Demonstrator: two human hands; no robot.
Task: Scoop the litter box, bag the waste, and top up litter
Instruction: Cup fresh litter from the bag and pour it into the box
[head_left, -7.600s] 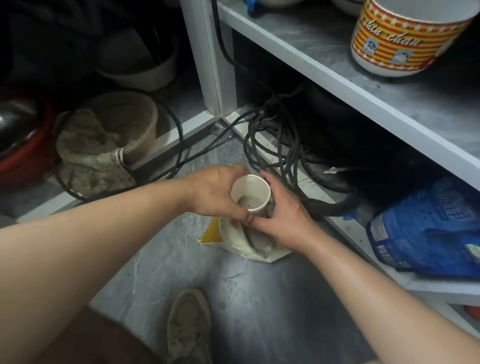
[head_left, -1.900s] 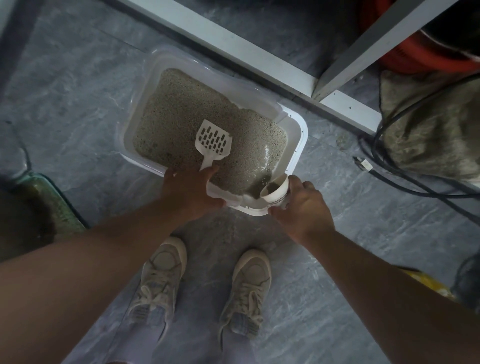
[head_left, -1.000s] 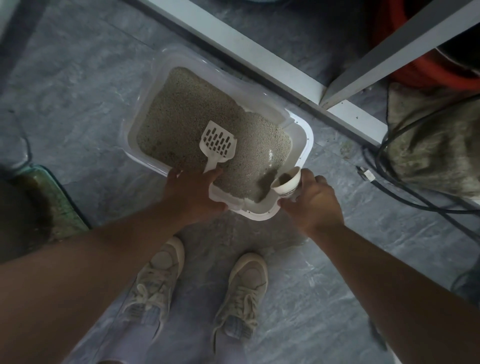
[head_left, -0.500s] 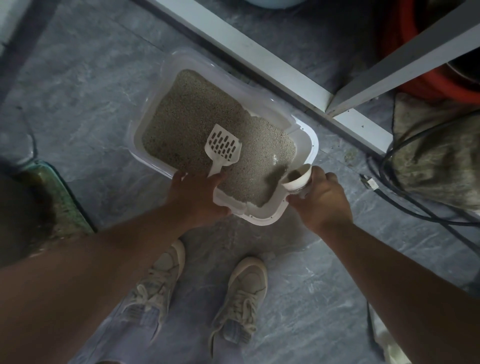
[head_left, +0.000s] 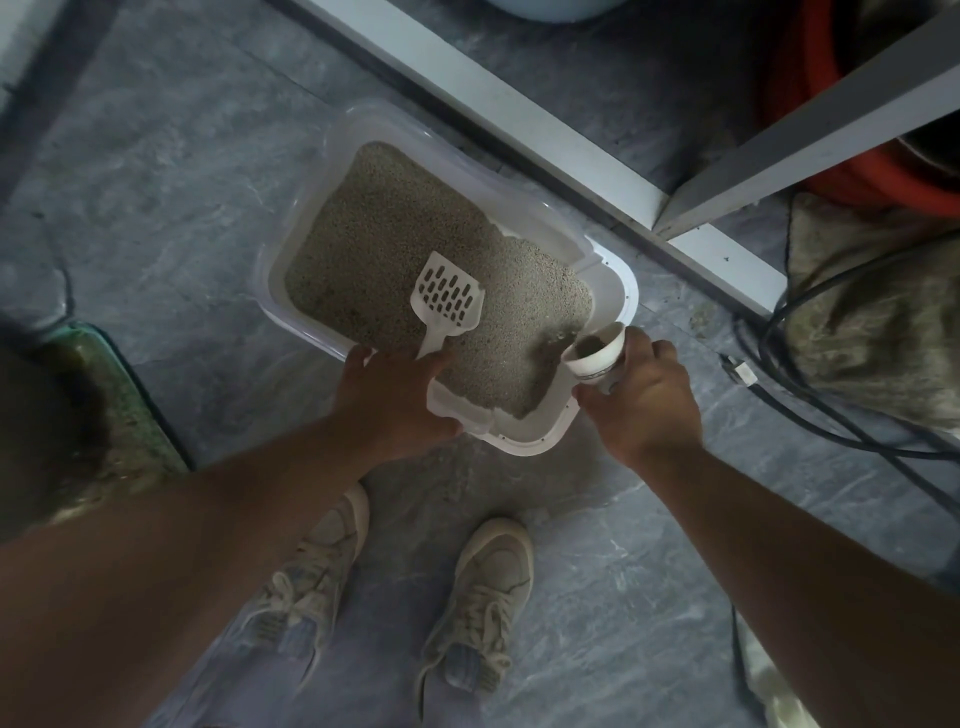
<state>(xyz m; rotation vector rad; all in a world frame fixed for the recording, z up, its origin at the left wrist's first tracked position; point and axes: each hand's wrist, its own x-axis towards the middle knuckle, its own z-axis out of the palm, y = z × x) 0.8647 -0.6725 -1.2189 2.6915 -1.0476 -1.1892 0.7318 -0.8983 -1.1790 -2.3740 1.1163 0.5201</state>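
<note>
A white litter box (head_left: 613, 270) full of grey-beige litter (head_left: 415, 249) lies on the grey floor. A white slotted scoop (head_left: 448, 299) rests on the litter, its handle pointing toward me. My left hand (head_left: 395, 400) grips the box's near rim, with its fingers at the end of the scoop handle. My right hand (head_left: 641, 400) holds a small white cup (head_left: 597, 353) tilted over the box's near right corner. Dark litter shows at the cup's mouth, and a darker patch of litter (head_left: 550, 358) lies just below it.
A white shelf frame (head_left: 597, 171) runs diagonally right behind the box. Black cables (head_left: 810, 395) and a dirty cloth (head_left: 878, 312) lie to the right, with a red tub (head_left: 852, 171) behind them. A green-edged mat (head_left: 119, 415) is at the left. My two shoes (head_left: 395, 597) stand below the box.
Earlier both hands held the cup over a litter bag by the shelf. Since then the cup has stayed tilted at the box corner, and the dark patch of poured litter has grown.
</note>
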